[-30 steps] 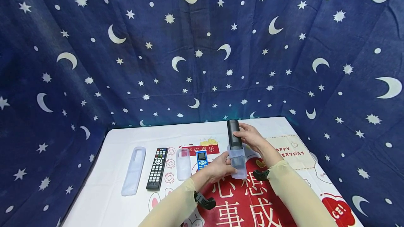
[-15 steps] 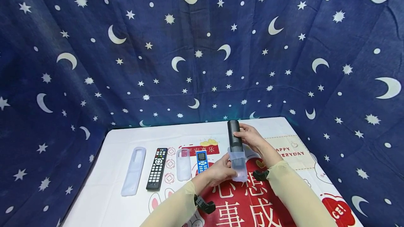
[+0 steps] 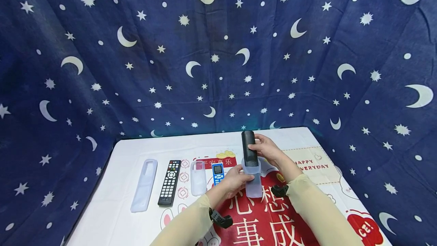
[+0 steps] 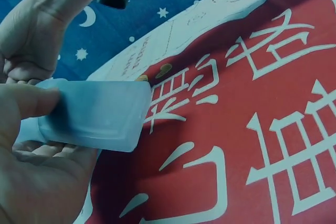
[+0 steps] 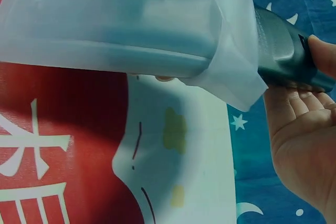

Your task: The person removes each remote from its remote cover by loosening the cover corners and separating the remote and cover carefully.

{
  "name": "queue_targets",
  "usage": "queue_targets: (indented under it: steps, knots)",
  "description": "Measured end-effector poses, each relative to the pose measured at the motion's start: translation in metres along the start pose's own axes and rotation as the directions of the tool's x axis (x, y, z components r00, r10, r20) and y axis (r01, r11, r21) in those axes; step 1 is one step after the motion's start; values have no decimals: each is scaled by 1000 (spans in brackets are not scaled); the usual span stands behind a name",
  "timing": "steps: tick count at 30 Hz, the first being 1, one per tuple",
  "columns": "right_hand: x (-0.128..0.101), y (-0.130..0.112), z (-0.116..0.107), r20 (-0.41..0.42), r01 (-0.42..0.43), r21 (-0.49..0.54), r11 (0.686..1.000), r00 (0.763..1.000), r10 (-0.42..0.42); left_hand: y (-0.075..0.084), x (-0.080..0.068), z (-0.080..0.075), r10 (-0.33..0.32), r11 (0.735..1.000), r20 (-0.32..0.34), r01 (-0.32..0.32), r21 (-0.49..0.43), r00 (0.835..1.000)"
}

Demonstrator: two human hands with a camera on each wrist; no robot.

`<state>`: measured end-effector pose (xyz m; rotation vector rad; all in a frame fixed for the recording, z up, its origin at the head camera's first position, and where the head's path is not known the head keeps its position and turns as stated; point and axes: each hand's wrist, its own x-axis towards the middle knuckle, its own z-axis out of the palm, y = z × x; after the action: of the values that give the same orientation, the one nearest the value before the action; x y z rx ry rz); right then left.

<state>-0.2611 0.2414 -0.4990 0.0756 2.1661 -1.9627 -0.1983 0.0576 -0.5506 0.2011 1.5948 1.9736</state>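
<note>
A black remote stands tilted above the table, its lower end inside a translucent silicone sleeve. My right hand grips the remote's upper part; in the right wrist view the remote lies across the right hand, with the sleeve's mouth around it. My left hand holds the sleeve from the left; the left wrist view shows the sleeve pinched by the left hand.
On the white table lie a long clear sleeve, a black button remote, a short clear sleeve and a small blue remote. A red printed mat covers the front. Star-patterned cloth surrounds the table.
The remote and sleeve have shifted slightly left, and the remote has slid deeper into the sleeve. Both hands keep their hold.
</note>
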Motion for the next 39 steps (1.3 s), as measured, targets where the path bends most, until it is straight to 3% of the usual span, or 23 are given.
queue_targets:
  steps: [9,15,23,34,39]
  knots:
    - [4,6,4,1,-3,-4,1000,1000,3,-1,2,-3,-24,998,-13,23,-50,1000]
    - [4,11,2,-2,-30,-18,999,1000,29,-2,0,-4,-49,995,41,52,-80,998]
    - [5,18,-3,-53,-55,9,998,997,56,-6,-2,-2,-6,999,120,11,-41,993]
    - [9,16,-13,-100,-51,14,999,994,52,-17,-7,11,23,999,125,-17,-46,992]
    - [9,13,-16,-101,-51,21,998,993,53,-15,-8,10,13,999,123,-9,-32,992]
